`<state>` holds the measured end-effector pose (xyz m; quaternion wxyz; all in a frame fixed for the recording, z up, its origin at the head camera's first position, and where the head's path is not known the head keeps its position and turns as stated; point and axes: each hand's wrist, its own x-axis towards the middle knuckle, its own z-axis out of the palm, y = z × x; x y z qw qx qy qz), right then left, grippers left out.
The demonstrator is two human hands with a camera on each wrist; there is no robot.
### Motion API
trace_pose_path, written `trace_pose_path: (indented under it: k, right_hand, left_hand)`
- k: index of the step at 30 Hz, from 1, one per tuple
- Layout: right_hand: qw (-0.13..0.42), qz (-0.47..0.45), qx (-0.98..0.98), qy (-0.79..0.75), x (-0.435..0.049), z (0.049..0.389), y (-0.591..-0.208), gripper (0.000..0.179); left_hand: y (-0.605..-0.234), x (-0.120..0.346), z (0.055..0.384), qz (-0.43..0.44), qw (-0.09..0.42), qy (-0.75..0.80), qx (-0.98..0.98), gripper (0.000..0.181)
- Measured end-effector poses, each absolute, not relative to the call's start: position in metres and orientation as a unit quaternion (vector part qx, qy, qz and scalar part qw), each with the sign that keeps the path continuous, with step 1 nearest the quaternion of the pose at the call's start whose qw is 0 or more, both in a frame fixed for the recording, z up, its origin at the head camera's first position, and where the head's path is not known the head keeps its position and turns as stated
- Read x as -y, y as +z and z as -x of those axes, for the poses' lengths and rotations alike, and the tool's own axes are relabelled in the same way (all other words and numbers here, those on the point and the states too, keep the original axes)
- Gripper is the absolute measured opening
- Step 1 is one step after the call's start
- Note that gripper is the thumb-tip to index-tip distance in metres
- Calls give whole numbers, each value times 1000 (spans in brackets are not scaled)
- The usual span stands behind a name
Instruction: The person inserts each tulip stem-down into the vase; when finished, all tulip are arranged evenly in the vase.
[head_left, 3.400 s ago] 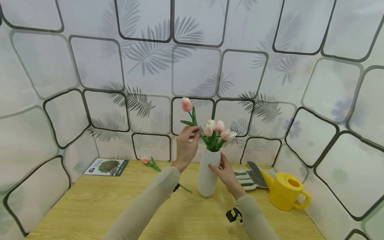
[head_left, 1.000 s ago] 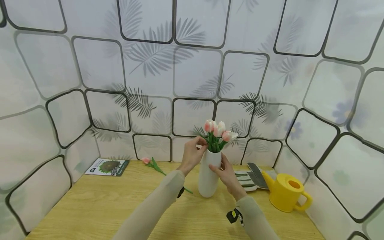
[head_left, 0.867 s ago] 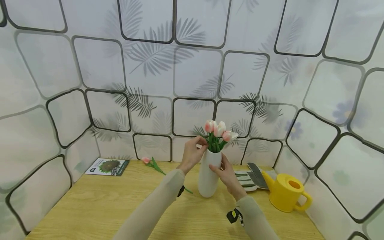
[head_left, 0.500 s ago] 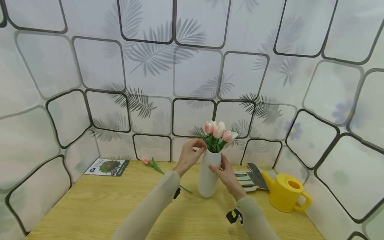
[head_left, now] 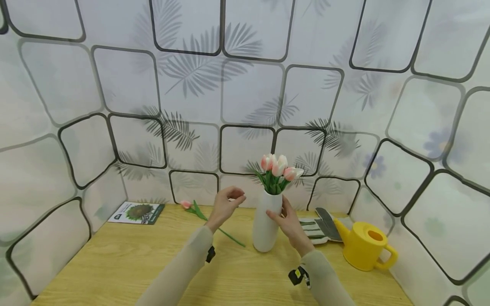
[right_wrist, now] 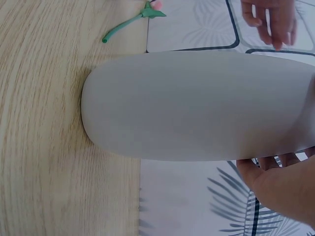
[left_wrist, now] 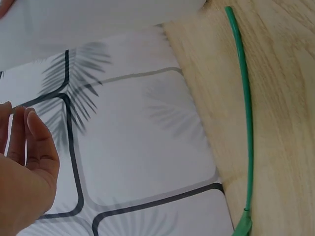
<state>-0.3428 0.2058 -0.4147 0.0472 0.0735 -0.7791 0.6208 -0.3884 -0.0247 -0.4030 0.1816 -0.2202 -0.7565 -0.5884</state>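
Note:
A tall white vase [head_left: 265, 225] stands upright on the table, holding several pink and white tulips [head_left: 279, 168] with green leaves. My right hand [head_left: 288, 221] grips the vase's upper right side, thumb in front; the right wrist view shows its fingers curved against the vase wall. Left of the vase, my left hand [head_left: 226, 207] hovers above the table with bent, relaxed fingers and nothing in them, apart from the vase. Beneath and behind it lies one loose pink tulip [head_left: 186, 204], its green stem [left_wrist: 247, 108] stretching toward the vase's base, partly hidden by the hand.
At the back left lies a sunflower-printed packet [head_left: 137, 213]. Right of the vase are striped gardening gloves [head_left: 319, 227], partly behind my right hand, and a yellow watering can [head_left: 365, 246]. Patterned walls [head_left: 191, 144] close in the wooden table [head_left: 115, 263] at back and sides.
The tulip my left hand held above the vase now stands among the others. My left hand has let go and drawn back left and down. My right hand has stayed on the vase.

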Motion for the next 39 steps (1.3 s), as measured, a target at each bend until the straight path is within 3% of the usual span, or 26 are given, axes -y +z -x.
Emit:
trace_pose_path:
  k: [14,22,39]
  right_hand:
    - [46,-72,778,622,-206,342,-414,93]
    - [47,-74,781,619,-206,343,-414,94]
    - [45,-75,782,617,-206,341,-413,91]
  left_hand:
    - [-442,79,405,150,99,-618,766,24]
    - [-464,102,410,108,83,-601,788,23]
    - [-490,133,416,82,-9,-464,882,44]
